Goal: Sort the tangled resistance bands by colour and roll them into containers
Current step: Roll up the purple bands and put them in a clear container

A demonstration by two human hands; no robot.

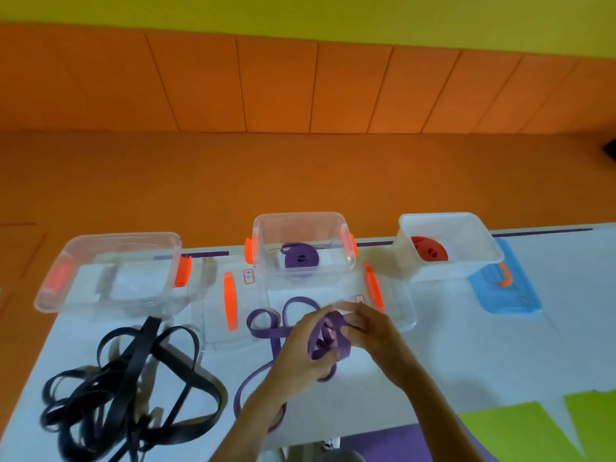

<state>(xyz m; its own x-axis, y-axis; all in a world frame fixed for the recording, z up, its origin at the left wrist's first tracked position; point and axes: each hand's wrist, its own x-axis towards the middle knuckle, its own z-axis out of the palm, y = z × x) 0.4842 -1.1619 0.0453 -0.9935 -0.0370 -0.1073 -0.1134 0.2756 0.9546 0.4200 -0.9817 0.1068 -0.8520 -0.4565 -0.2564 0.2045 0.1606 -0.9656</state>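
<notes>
Two hands wind a purple band in front of the middle container

Both hands meet over the white worktop (500,335), just in front of the middle clear container (301,241). The left hand (305,345) has its fingers (318,316) curled around a partly wound coil of the purple band (328,338), and the right hand (370,328) pinches the same coil from the other side, fingers clenched on it. The loose part of that band loops on the worktop toward the containers and trails back under the left forearm to the near edge.

Inside the middle container lies a rolled purple band (298,260). To its right, a white container (450,245) holds a rolled red band (430,250), and a blue lid (506,291) lies beside and partly under it. To the left stands another clear container with orange clips (110,271); nothing coloured shows in it. Two clear lids with orange handles lie flat between the containers and the hands: one left lid (230,301) and one right lid (396,305), the latter touching or just behind the right hand.

A tangle of black bands (133,391) sprawls on the left part of the worktop, well apart from the hands. Green patches (520,428) show at the lower right edge.
</notes>
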